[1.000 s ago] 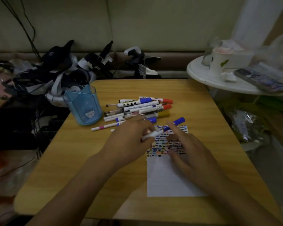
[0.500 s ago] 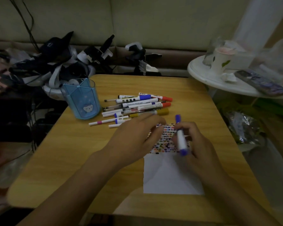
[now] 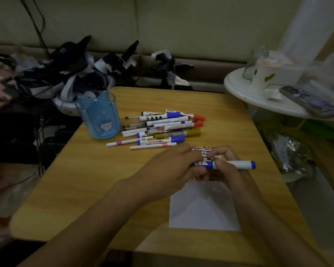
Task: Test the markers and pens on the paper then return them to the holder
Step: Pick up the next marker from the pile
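Observation:
A blue-and-white marker point(image 3: 237, 164) lies level above the white paper point(image 3: 202, 209), held by both hands. My left hand point(image 3: 174, 168) grips its blue cap end, and my right hand point(image 3: 225, 166) grips the white barrel beside it. The paper's top part carries rows of coloured test marks point(image 3: 204, 150), partly hidden by my fingers. A pile of several markers and pens point(image 3: 162, 128) lies on the wooden table point(image 3: 85, 180) behind the paper. The empty blue holder point(image 3: 98, 114) stands upright left of the pile.
A heap of black and white straps and gear point(image 3: 66, 74) sits beyond the table's far left corner. A round white side table point(image 3: 258, 95) on the right holds a paper cup point(image 3: 262, 74) and a remote control point(image 3: 310, 102).
My right hand turned the marker from upright to level over the paper. My left hand came off the paper and took hold of the marker's cap end.

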Action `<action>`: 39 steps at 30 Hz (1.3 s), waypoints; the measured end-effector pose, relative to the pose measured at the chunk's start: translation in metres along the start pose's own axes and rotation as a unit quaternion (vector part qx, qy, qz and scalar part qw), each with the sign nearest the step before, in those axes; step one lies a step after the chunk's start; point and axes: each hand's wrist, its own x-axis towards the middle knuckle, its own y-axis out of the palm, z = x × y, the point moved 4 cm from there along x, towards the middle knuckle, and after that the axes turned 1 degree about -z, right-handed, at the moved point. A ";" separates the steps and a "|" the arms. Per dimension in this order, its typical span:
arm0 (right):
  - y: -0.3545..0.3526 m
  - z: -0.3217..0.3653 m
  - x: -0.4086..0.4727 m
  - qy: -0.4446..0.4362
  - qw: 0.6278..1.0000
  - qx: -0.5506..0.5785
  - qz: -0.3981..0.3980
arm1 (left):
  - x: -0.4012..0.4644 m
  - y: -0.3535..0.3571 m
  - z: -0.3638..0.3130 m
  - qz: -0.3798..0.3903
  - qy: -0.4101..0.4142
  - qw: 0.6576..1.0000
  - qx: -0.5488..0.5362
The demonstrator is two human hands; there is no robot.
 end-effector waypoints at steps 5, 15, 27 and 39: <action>-0.003 0.000 0.001 0.011 0.997 -0.078 -0.018 | -0.002 0.007 -0.002 0.040 0.002 0.999 0.020; -0.004 0.000 0.001 0.041 0.994 -0.096 -0.013 | -0.001 0.007 0.003 0.065 -0.007 0.997 -0.037; -0.004 0.003 0.001 0.036 0.995 -0.094 0.028 | -0.002 0.001 0.000 0.072 0.008 0.993 -0.091; -0.006 0.009 0.002 0.026 0.987 -0.143 0.066 | 0.001 0.000 0.005 0.074 -0.012 0.988 -0.138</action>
